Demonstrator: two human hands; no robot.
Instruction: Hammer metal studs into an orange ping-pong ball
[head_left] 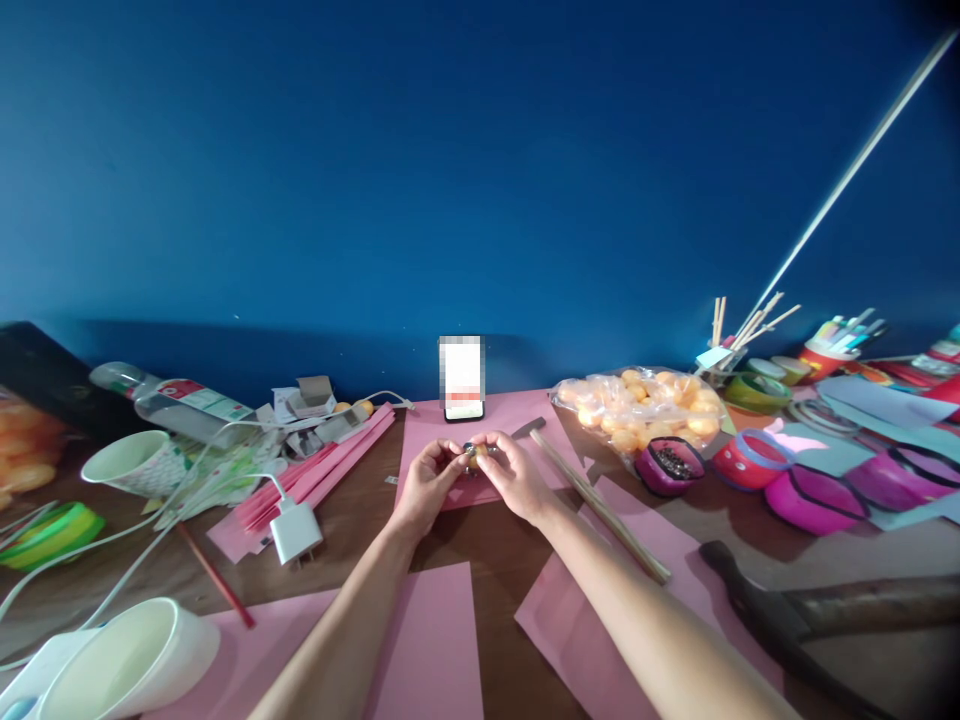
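My left hand and my right hand meet over a pink paper sheet in the middle of the brown table. Both pinch one small object between their fingertips; it looks orange and dark, too small to name. A phone stands upright just behind the hands. A hammer head and its long wooden handle lie to the right of my right hand.
A bag of orange balls and several pink and red containers sit at the right. Paper cups, a white charger with cable, pink strips and a bottle lie left. A dark tool rests at near right.
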